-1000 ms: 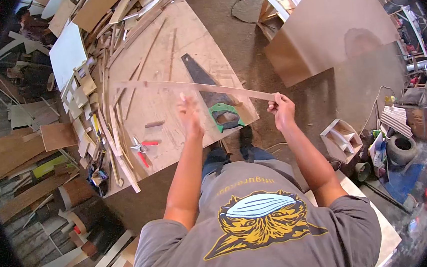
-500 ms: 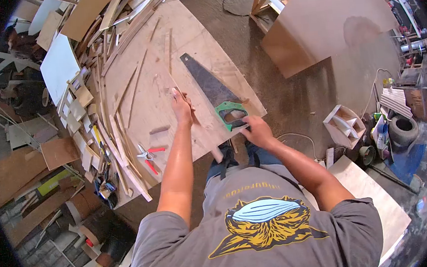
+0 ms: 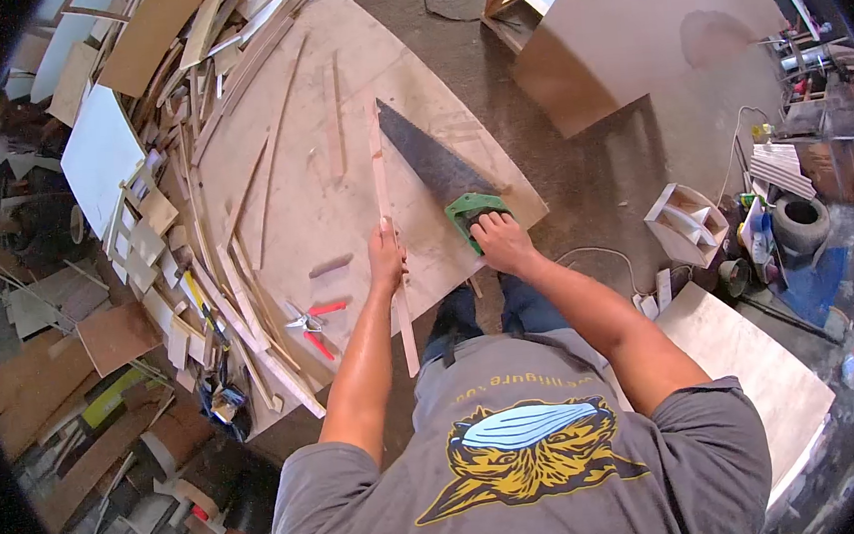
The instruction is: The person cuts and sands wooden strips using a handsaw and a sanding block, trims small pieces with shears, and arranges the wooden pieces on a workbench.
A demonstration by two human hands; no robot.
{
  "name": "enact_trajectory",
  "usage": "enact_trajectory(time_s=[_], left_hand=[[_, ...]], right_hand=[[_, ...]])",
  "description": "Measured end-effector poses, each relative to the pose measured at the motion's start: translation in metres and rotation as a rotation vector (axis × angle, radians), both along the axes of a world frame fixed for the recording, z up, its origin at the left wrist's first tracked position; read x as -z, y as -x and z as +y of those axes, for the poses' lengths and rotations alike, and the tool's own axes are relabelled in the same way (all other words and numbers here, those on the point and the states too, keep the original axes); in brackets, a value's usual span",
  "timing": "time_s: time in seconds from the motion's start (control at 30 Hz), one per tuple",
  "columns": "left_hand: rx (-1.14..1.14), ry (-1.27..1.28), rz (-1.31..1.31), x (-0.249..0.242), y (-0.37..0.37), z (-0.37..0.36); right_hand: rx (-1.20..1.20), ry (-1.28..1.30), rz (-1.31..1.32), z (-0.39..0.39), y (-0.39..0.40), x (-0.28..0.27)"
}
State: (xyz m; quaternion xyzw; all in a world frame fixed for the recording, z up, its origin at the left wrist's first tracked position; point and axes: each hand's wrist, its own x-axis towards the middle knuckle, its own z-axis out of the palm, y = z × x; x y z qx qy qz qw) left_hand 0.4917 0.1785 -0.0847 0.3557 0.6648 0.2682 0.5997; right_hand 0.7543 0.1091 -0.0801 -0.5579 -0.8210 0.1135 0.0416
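My left hand (image 3: 386,257) is closed around a long thin wooden strip (image 3: 380,180), which points away from me over the bench and has its near end past the front edge. On the right, my right hand (image 3: 505,243) has its fingers wrapped over the green and black handle of a hand saw (image 3: 428,151). The saw's dark blade lies flat on the plywood bench top (image 3: 411,57), its tip close to the strip's far end. Left of my left hand are red-handled snips (image 3: 315,324) with open jaws, and a short wood offcut (image 3: 331,265).
Several loose wooden strips (image 3: 277,148) lie across the bench. A heap of offcuts (image 3: 157,208) covers its left side. Beyond the bench's right edge stand a large brown board (image 3: 630,40) and a small wooden box (image 3: 686,221) on the floor.
My right hand has closed over the saw handle, having been at its lower edge. The strip in my left hand has turned and now shows a narrower side. The view has shifted slightly.
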Motion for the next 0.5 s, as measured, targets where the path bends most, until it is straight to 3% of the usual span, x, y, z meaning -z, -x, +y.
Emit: enact_trajectory(time_s=[0.13,0.23,0.33,0.43,0.5], left_hand=[[0.067,-0.042,-0.060,0.021,0.001,-0.016],[0.091,-0.015,0.059,0.009,-0.015,-0.024],[0.107,-0.247,0.151,0.035,-0.034,-0.039],[0.231,-0.414,0.429,0.036,-0.063,-0.053],[0.320,-0.334,0.527,0.023,-0.087,-0.060]], right_hand=[[-0.013,-0.140,0.122,-0.004,-0.014,0.011],[0.111,-0.210,0.379,-0.004,-0.035,-0.008],[0.289,-0.251,0.513,-0.007,-0.063,-0.045],[0.449,-0.333,0.666,-0.017,-0.101,-0.052],[0.505,-0.301,0.708,-0.022,-0.132,-0.049]])
